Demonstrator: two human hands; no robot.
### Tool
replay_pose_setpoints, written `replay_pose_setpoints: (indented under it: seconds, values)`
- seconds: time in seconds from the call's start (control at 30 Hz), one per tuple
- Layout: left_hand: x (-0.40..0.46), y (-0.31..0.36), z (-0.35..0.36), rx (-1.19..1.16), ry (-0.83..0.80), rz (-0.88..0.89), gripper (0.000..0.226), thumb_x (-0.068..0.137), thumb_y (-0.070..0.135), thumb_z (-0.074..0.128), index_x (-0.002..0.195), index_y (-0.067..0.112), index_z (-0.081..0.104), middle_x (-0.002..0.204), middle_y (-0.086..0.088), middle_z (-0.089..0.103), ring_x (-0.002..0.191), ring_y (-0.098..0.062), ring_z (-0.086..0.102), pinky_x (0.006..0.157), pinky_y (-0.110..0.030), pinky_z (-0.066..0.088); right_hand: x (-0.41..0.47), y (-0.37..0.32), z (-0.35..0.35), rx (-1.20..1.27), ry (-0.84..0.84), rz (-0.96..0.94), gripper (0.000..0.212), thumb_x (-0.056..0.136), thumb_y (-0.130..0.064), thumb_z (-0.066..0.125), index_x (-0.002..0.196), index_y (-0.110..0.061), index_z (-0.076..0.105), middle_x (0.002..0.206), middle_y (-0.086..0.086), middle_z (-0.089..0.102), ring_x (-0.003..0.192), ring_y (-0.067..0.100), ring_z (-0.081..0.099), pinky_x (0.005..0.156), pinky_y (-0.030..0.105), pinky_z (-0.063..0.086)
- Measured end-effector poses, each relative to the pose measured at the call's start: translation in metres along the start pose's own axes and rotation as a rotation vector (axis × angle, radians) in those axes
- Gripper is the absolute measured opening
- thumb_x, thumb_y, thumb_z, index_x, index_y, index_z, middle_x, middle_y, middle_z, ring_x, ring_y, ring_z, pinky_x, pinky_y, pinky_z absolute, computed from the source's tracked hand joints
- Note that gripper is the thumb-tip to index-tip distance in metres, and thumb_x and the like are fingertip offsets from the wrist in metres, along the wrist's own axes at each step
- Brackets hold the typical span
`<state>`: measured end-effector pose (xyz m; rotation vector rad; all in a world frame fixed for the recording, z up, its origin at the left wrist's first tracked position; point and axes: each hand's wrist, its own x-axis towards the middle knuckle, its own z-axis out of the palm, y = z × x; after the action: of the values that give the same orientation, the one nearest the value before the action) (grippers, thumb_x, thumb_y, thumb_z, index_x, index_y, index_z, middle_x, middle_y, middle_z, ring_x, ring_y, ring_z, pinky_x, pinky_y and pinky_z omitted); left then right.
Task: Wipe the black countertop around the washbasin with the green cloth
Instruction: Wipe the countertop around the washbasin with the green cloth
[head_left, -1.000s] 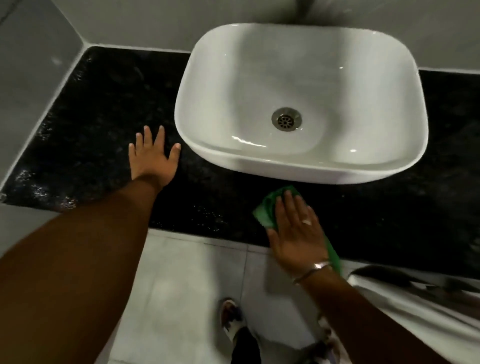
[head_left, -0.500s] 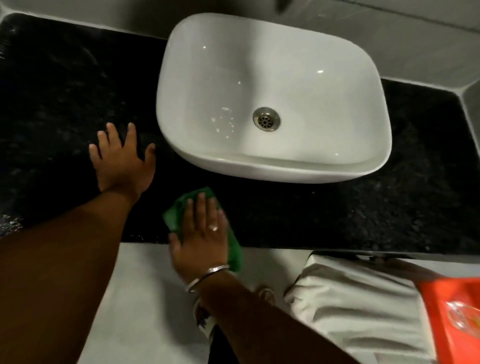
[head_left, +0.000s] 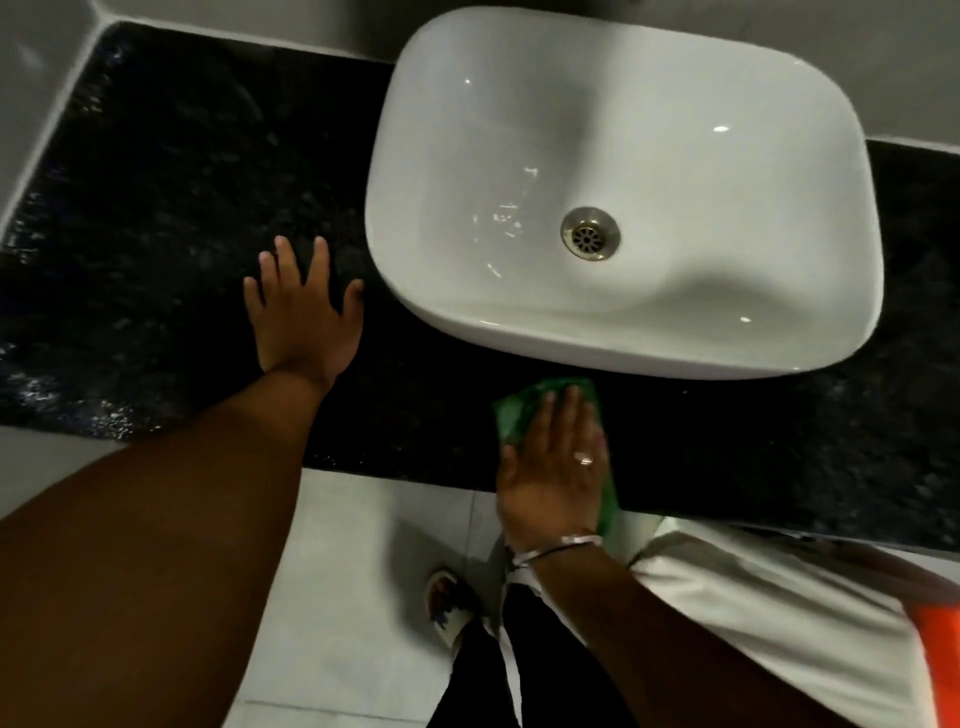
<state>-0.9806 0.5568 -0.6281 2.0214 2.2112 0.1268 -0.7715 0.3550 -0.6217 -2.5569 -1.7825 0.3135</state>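
The black speckled countertop (head_left: 171, 218) runs left to right with a white washbasin (head_left: 623, 171) standing on it. A green cloth (head_left: 519, 415) lies on the counter's front strip just below the basin's front rim. My right hand (head_left: 556, 467) presses flat on the cloth, fingers together, covering most of it; a ring and a bracelet show. My left hand (head_left: 304, 317) rests palm down on the bare counter left of the basin, fingers spread, holding nothing.
Grey wall tiles (head_left: 36, 78) border the counter at the left and back. Wet glints show at the counter's left front (head_left: 47, 384). Below the front edge are the pale floor (head_left: 363, 571), my sandalled foot (head_left: 447, 603), white fabric (head_left: 769, 613) and an orange item (head_left: 937, 654).
Against the basin, my right hand and the cloth slid left along the front strip, then back to the right. The left hand stays planted on the counter. The view has swung.
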Motion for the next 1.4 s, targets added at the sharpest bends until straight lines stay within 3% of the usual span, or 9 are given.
replay_pose_setpoints:
  seconds: [0.17, 0.37, 0.5, 0.7, 0.87, 1.03, 1.13, 1.27, 1.4]
  values:
    - [0.004, -0.004, 0.006, 0.014, -0.001, -0.002, 0.067, 0.094, 0.057, 0.029, 0.154, 0.027, 0.022, 0.164, -0.018, 0.015, 0.151, -0.035, 0.013, 0.121, -0.055, 0.009, 0.012, -0.102, 0.000, 0.000, -0.093, -0.363, 0.070, 0.084, -0.043, 0.041, 0.143, -0.006, 0.039, 0.151, 0.020, 0.038, 0.138, 0.037, 0.037, 0.113, 0.052, 0.029]
    - [0.013, -0.011, -0.007, -0.048, -0.142, 0.041, 0.067, 0.099, 0.055, 0.032, 0.156, 0.024, 0.018, 0.164, -0.018, 0.012, 0.151, -0.036, 0.009, 0.121, -0.055, 0.007, 0.005, -0.040, -0.011, -0.078, -0.167, -0.811, 0.066, 0.080, -0.043, 0.062, 0.139, -0.016, 0.050, 0.149, 0.007, 0.045, 0.135, 0.027, 0.045, 0.113, 0.041, 0.033]
    - [0.055, -0.098, -0.045, 0.010, -0.047, 0.172, 0.064, 0.097, 0.051, 0.038, 0.154, 0.022, 0.027, 0.161, -0.022, 0.022, 0.148, -0.043, 0.018, 0.118, -0.058, 0.015, 0.019, -0.055, -0.006, -0.051, -0.144, -0.636, 0.064, 0.086, -0.042, 0.042, 0.144, -0.013, 0.041, 0.154, 0.011, 0.036, 0.140, 0.032, 0.036, 0.113, 0.045, 0.021]
    - [0.136, -0.225, -0.078, 0.179, -0.102, 0.404, 0.063, 0.099, 0.048, 0.036, 0.155, 0.023, 0.023, 0.163, -0.020, 0.016, 0.150, -0.040, 0.014, 0.121, -0.053, 0.012, 0.099, -0.213, 0.003, -0.063, -0.117, -0.477, 0.065, 0.095, -0.040, 0.033, 0.152, -0.013, 0.015, 0.162, 0.014, 0.011, 0.148, 0.034, 0.010, 0.118, 0.048, 0.009]
    - [0.185, -0.236, -0.075, 0.060, -0.130, 0.484, 0.063, 0.100, 0.048, 0.036, 0.156, 0.025, 0.019, 0.165, -0.017, 0.012, 0.151, -0.038, 0.009, 0.122, -0.051, 0.008, 0.025, -0.298, 0.028, -0.112, -0.172, -0.805, 0.066, 0.091, -0.043, 0.035, 0.150, -0.016, 0.022, 0.160, 0.010, 0.020, 0.146, 0.032, 0.019, 0.117, 0.047, 0.015]
    - [0.195, -0.242, -0.059, 0.013, -0.162, 0.484, 0.060, 0.101, 0.050, 0.032, 0.156, 0.029, 0.019, 0.166, -0.013, 0.009, 0.153, -0.034, 0.006, 0.123, -0.050, 0.005, 0.026, -0.233, 0.011, -0.292, -0.256, -1.047, 0.066, 0.086, -0.048, 0.043, 0.145, -0.020, 0.038, 0.152, 0.008, 0.041, 0.138, 0.030, 0.040, 0.112, 0.048, 0.029]
    - [0.199, -0.241, -0.056, 0.014, -0.135, 0.494, 0.059, 0.100, 0.052, 0.030, 0.155, 0.031, 0.021, 0.166, -0.013, 0.011, 0.152, -0.034, 0.008, 0.123, -0.050, 0.007, 0.067, -0.220, 0.003, -0.293, -0.235, -0.913, 0.067, 0.086, -0.045, 0.040, 0.146, -0.016, 0.035, 0.152, 0.013, 0.038, 0.138, 0.036, 0.038, 0.109, 0.052, 0.033]
    - [0.203, -0.245, -0.054, -0.003, -0.123, 0.491, 0.059, 0.100, 0.052, 0.031, 0.155, 0.031, 0.022, 0.166, -0.013, 0.010, 0.152, -0.033, 0.008, 0.123, -0.050, 0.006, 0.123, -0.259, -0.001, -0.228, -0.154, -0.624, 0.064, 0.092, -0.042, 0.035, 0.149, -0.013, 0.029, 0.156, 0.017, 0.028, 0.142, 0.038, 0.028, 0.115, 0.050, 0.027]
    - [0.208, -0.248, -0.051, -0.009, -0.112, 0.480, 0.059, 0.099, 0.052, 0.032, 0.154, 0.032, 0.023, 0.166, -0.012, 0.011, 0.152, -0.032, 0.010, 0.123, -0.049, 0.006, 0.126, -0.298, 0.001, -0.196, -0.130, -0.487, 0.065, 0.093, -0.040, 0.038, 0.149, -0.009, 0.027, 0.158, 0.020, 0.022, 0.144, 0.040, 0.022, 0.115, 0.053, 0.024]
